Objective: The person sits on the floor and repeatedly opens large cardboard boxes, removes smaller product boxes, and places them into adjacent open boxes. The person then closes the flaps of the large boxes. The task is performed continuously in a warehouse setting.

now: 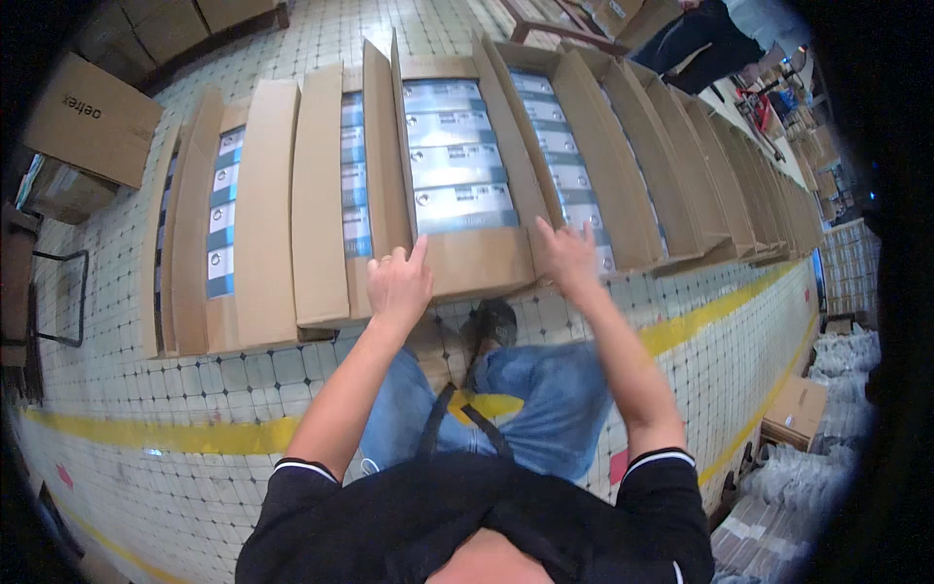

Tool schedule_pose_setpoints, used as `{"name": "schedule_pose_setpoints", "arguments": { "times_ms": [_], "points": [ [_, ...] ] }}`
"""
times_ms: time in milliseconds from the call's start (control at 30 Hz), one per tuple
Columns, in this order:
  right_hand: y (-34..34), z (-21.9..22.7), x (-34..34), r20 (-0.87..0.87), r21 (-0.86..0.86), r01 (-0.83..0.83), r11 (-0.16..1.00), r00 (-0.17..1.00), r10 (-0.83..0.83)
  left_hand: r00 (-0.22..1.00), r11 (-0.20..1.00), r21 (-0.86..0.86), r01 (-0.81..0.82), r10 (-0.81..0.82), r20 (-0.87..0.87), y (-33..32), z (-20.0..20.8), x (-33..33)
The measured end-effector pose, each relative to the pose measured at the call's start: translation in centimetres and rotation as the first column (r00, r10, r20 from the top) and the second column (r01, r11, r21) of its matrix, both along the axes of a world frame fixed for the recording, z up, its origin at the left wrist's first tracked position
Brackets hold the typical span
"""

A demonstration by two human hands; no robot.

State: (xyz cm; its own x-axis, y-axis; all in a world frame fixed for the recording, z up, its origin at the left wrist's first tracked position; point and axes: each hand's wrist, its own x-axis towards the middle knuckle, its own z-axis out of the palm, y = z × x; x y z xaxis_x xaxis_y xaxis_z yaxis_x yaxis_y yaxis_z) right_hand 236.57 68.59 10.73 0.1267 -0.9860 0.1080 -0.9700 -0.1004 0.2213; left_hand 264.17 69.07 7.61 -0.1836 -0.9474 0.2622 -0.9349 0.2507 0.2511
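Note:
In front of me stands an open cardboard carton (477, 258) with silver-and-blue boxes (457, 161) stacked in a row inside. My left hand (399, 287) is at its near left corner, index finger stretched along the near flap and the other fingers curled. At the near right corner, my right hand (567, 258) has its fingers apart, index fingertip by the flap's edge; it is slightly blurred. No object shows in either hand. The carton's side flaps stand up. A neighbouring carton (321, 204) on the left also shows boxes between its flaps.
More open cartons (700, 165) continue in a row to the right. Stacked brown boxes (92, 117) are at the left. Yellow tape (195, 433) crosses the tiled floor (321, 394). Another person (696, 44) stands at the far right. Plastic-wrapped goods (788, 487) lie at the lower right.

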Motion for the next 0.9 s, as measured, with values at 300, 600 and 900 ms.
{"name": "schedule_pose_setpoints", "arguments": {
  "times_ms": [300,600,900],
  "points": [
    [-1.8,-0.7,-3.3,0.301,0.116,-0.261,0.958,0.929,0.216,0.927,0.979,0.099,0.180,-0.135,-0.349,-2.2,0.5,0.7],
    [-20.3,13.5,-3.3,0.348,-0.589,-0.175,0.789,0.826,0.443,0.899,0.991,-0.090,-0.095,0.047,-0.436,-21.7,17.3,0.9],
    [-26.0,16.8,-3.2,0.570,-0.320,0.030,0.947,0.804,0.167,0.933,0.982,-0.155,-0.110,0.048,-0.357,-28.7,20.5,0.6]
  ]
}}
